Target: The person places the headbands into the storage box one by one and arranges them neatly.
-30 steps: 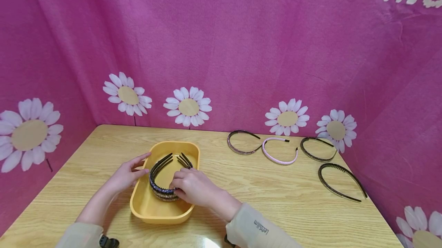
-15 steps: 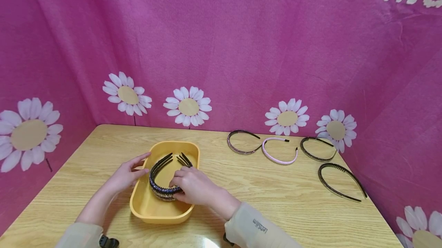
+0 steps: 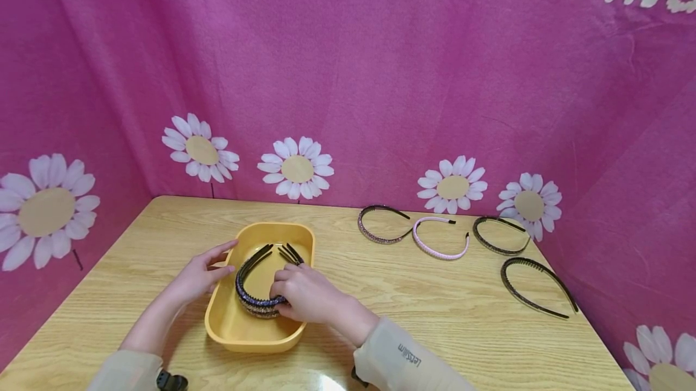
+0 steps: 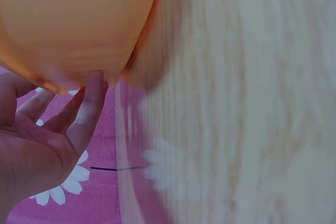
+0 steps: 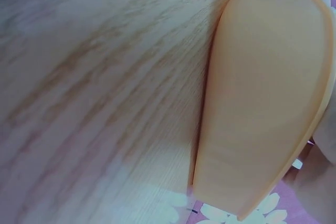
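A yellow plastic bin (image 3: 255,342) stands on the table, with several headbands (image 3: 244,285) nested together inside it, dark with glittery fronts and toothed inner edges. My left hand (image 3: 198,279) is at the bin's left rim, thumb and forefinger spread along it. In the left wrist view, extended fingers (image 4: 92,98) touch the outer wall. My right hand (image 3: 310,294) reaches over the right rim and grips the right side of the headband stack with curled fingers. The right wrist view shows mostly the bin's outer wall (image 5: 262,98); the headbands are hidden there.
Along the table's back right lie a glittery pinkish headband (image 3: 375,238), a lilac headband (image 3: 435,253) and a dark headband (image 3: 492,248). Closer on the right is a black toothed headband (image 3: 511,291). A magenta daisy-print cloth (image 3: 348,89) hangs behind the wooden table (image 3: 413,318).
My right hand shifts very slightly on the headbands, and the stack moves a little with it. My left hand and the bin stay where they were.
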Available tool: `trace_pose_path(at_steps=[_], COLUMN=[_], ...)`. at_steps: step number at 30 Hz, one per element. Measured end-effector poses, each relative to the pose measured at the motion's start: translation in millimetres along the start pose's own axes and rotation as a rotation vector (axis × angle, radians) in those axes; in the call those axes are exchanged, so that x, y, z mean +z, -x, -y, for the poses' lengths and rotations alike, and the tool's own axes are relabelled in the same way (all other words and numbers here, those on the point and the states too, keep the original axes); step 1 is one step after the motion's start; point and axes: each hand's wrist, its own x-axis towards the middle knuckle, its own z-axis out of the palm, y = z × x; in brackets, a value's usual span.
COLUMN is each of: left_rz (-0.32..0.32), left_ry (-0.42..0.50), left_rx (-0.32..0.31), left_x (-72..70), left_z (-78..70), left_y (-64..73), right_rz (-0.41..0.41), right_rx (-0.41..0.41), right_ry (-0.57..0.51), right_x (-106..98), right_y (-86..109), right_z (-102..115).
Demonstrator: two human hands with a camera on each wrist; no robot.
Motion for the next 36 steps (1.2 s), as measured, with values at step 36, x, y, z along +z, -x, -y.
trace_pose_path(at_steps=[36], left_rz=[-0.014], left_ry=[-0.038], left_rx=[0.002], left_x=[0.3], left_z=[2.1], left_y=[-0.1], right_rz=[-0.256], right_rx=[0.093], right_ry=[-0.134], right_x=[-69.2], right_y=[42.7], right_z=[-41.2])
